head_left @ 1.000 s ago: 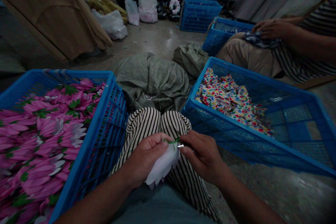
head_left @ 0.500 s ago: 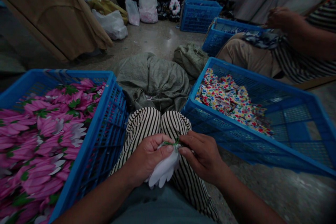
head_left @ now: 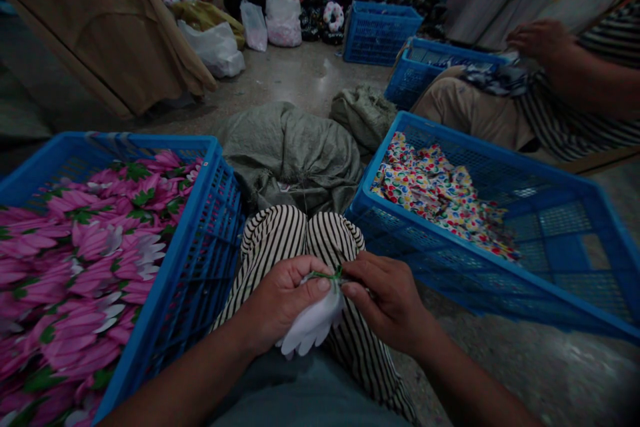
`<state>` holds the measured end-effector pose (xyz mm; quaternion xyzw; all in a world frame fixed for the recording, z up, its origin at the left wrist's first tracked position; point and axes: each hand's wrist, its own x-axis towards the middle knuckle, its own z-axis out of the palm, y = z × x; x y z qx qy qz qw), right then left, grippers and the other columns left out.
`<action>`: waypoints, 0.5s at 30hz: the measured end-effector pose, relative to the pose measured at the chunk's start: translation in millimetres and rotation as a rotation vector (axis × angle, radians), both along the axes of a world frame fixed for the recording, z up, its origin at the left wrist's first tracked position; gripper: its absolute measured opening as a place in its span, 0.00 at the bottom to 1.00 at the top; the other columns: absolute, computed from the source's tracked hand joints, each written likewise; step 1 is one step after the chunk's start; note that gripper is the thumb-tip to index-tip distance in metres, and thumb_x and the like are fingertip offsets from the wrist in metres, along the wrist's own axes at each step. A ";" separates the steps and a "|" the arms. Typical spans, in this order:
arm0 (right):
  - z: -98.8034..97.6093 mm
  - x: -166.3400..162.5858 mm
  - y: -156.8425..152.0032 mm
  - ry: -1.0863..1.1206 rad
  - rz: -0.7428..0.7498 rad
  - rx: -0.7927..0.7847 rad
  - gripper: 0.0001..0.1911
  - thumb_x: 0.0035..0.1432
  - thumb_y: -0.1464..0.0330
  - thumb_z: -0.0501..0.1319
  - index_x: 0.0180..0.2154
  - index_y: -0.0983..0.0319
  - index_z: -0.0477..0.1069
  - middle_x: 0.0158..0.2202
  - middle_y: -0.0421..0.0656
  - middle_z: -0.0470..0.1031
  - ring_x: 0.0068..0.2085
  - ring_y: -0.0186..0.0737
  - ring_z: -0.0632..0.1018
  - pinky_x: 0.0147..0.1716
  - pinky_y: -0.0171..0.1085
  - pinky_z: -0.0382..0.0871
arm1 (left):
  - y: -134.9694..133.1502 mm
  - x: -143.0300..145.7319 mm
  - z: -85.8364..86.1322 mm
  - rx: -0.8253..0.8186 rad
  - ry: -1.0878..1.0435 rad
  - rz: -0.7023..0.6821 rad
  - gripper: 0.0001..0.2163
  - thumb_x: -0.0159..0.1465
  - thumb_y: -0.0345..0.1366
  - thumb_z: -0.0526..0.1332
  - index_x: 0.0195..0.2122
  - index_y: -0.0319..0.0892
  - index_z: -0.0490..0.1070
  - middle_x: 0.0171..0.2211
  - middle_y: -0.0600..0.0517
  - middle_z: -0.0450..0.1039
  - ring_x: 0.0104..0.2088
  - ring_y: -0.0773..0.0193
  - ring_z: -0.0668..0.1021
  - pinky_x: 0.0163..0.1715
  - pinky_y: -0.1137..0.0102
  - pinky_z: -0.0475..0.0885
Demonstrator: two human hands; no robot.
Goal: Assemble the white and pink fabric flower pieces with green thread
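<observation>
The white fabric flower (head_left: 310, 330) hangs petals-down over the person's striped trousers (head_left: 275, 233), between the right wall of the pink-flower crate (head_left: 193, 280) and the near-left corner of the crate of printed fabric pieces (head_left: 575, 213). The left hand's (head_left: 283, 297) thumb and fingers are clamped on its upper petals; the right hand's (head_left: 387, 293) fingers pinch the green strands (head_left: 337, 273) at its top, their exact contact partly hidden. Uneven pulling could tear the strands free, a hard left thumb could crease the petals, and a slack pinch might drop the flower.
</observation>
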<state>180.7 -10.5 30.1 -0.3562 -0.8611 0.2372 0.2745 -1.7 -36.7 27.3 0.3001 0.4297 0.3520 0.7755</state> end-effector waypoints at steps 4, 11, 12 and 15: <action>1.2 0.3 -0.8 -0.004 -0.004 0.019 0.11 0.61 0.67 0.51 0.33 0.64 0.69 0.22 0.40 0.64 0.24 0.33 0.66 0.23 0.34 0.54 | -0.7 -0.7 -1.9 -0.002 -0.017 -0.011 0.12 0.53 0.42 0.64 0.32 0.38 0.67 0.23 0.53 0.70 0.21 0.69 0.71 0.20 0.76 0.62; 0.0 0.3 -2.2 -0.043 0.001 0.029 0.11 0.60 0.66 0.51 0.33 0.64 0.69 0.23 0.40 0.65 0.24 0.34 0.67 0.24 0.34 0.54 | -0.7 -0.2 -0.9 0.016 -0.016 -0.030 0.11 0.54 0.41 0.63 0.30 0.39 0.68 0.24 0.53 0.70 0.23 0.69 0.72 0.22 0.76 0.63; 0.0 0.3 -2.4 -0.044 0.003 0.025 0.11 0.60 0.66 0.52 0.33 0.64 0.69 0.23 0.40 0.65 0.24 0.34 0.67 0.24 0.34 0.54 | -0.6 -0.1 -0.7 0.012 -0.020 -0.030 0.11 0.54 0.41 0.64 0.30 0.39 0.68 0.24 0.53 0.70 0.23 0.69 0.72 0.22 0.76 0.63; 0.0 1.1 -3.0 -0.038 0.011 0.001 0.10 0.60 0.68 0.52 0.32 0.64 0.70 0.22 0.40 0.64 0.24 0.33 0.66 0.24 0.34 0.53 | -0.5 -0.1 -1.0 0.008 -0.017 -0.033 0.12 0.53 0.42 0.64 0.30 0.39 0.68 0.23 0.53 0.70 0.22 0.69 0.71 0.22 0.76 0.63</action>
